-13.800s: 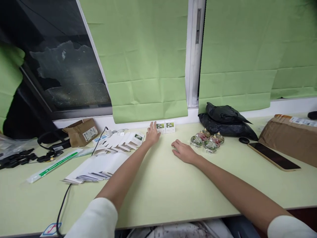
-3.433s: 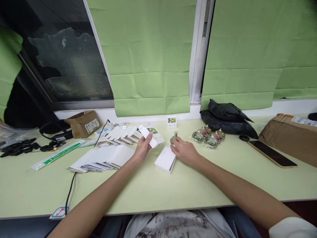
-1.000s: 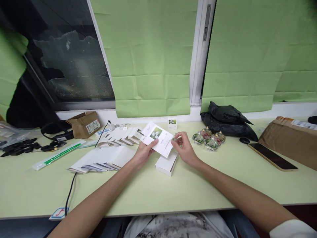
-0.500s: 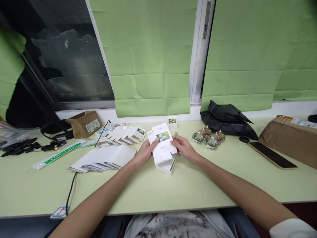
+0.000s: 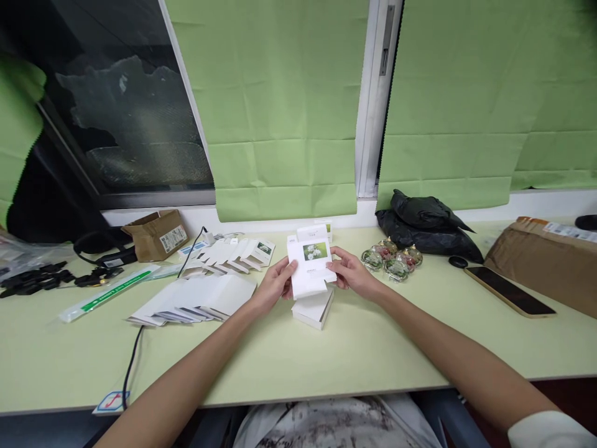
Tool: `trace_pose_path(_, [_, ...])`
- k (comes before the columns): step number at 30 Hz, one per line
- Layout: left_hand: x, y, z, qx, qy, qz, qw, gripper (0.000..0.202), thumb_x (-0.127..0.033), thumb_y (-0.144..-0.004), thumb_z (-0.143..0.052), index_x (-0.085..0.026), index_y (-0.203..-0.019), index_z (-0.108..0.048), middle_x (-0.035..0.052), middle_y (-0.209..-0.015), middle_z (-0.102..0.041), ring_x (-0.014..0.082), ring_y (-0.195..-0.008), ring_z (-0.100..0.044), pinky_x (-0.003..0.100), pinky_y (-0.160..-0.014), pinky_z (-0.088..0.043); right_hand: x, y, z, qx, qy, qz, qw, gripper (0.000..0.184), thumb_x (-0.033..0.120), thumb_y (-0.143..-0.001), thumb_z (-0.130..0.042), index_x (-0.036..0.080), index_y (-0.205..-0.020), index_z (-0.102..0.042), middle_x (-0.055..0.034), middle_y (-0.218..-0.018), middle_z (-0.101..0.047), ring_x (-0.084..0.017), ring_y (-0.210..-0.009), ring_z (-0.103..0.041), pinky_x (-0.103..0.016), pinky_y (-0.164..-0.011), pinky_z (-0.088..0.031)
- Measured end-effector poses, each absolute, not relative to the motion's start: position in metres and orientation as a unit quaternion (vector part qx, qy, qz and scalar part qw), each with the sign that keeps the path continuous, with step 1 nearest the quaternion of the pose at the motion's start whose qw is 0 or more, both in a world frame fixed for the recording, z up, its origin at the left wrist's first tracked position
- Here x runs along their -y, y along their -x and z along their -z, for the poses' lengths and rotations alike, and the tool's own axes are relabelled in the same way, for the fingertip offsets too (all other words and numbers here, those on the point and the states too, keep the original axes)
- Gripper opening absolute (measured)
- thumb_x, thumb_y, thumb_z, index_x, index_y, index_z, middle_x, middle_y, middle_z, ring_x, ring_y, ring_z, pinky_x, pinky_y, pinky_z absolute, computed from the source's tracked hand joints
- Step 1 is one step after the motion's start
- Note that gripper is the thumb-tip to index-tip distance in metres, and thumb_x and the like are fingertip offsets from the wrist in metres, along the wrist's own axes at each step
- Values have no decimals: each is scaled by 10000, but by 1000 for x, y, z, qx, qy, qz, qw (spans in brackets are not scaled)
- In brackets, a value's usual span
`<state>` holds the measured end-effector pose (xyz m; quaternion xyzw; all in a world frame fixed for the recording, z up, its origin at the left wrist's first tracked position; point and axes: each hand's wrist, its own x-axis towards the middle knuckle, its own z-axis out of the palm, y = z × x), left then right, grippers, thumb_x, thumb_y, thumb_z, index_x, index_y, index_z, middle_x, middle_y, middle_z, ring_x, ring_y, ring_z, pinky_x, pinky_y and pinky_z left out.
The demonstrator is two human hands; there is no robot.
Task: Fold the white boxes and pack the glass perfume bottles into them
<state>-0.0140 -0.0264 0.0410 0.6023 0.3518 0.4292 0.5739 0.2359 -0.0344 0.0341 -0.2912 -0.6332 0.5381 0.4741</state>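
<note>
The left hand [image 5: 273, 286] and right hand [image 5: 353, 272] pinch opposite side edges of a white cardboard carton [image 5: 310, 269] with a green flower picture, held between them over the far end of a plain white rectangular box [image 5: 313, 311].

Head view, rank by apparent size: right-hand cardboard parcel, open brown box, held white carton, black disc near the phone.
1. Cardboard parcel, partly out of frame
2. Open brown box and held white carton: too alike to rank
3. Black disc
</note>
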Motion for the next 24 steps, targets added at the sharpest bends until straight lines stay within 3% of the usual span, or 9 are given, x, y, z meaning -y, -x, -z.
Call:
trace_pose_path(11, [24, 15, -41, -362, -604, -455, 545, 536, -616, -891, -692, -211, -1241, -678, -46, -621, -518, 72, -452, -403, 200, -401, -264, 36, -233, -34, 626, 301, -553, 460, 377, 493, -903, -683, 195, -1129, -639, 87, -553, -542, -44, -336, -312, -207, -361, -190])
trace_pose_path(17, [25, 17, -44, -362, -616, -450, 536, 570, -618, -900, -678, -223, -1310, -655, -55, -599, -501, 71, -436, -366, 210, -404, -227, 34, -230, -32, 612, 301, -541, 492, 324, 523, -934, -637, 207, -1001, -622, 75, -554, -557, -38, -326, -281, -206, -353, -144])
trace_pose_path(20, [29, 14, -47, -359, -628, -441, 531, 589, -617, -891, -689, -235, -1335, -623, -50, -615, -555, 84, -456, -430, 209, -428, -284, 33, -229, -32, 592, 313, -525, 525, 316, 525, -915, -665, 218, -967, -612, 94, -517, -496, -43, -341, -275, -197, -353, -149])
trace_pose_path(24, [31, 10, -49, -332, -667, -418, 519, 635, -568, -867, -741, -213, -1355, -546, 27, -823, -717, 132, -597, -596, 216, -507, -411, 30, -229, -34, 574, 327, -495, 565, 353, 570, -905, -667, 232, -949, -575, 104, -505, -480, -52, -331, -293, -199, -342, -168])
